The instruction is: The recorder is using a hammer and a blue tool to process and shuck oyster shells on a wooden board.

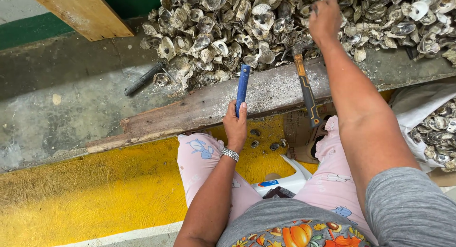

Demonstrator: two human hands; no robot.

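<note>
shells (266, 24): rough, chalky | plank (213, 102): worn wood | tool handle (242, 83): smooth blue plastic | wristband (230, 154): shiny metal

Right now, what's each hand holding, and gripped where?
Left hand grips the blue tool at its lower end. Right hand reaches into the oyster shell pile; whether it grips a shell cannot be told.

- Left hand (236, 125) grips a blue-handled tool (242, 88) upright over the worn wooden plank's (199, 109) near edge.
- Right hand (325, 17) reaches into the grey oyster-shell heap (228, 28) beyond the plank's far edge.
- An orange-and-black-handled hammer (306, 88) lies across the plank.
</note>
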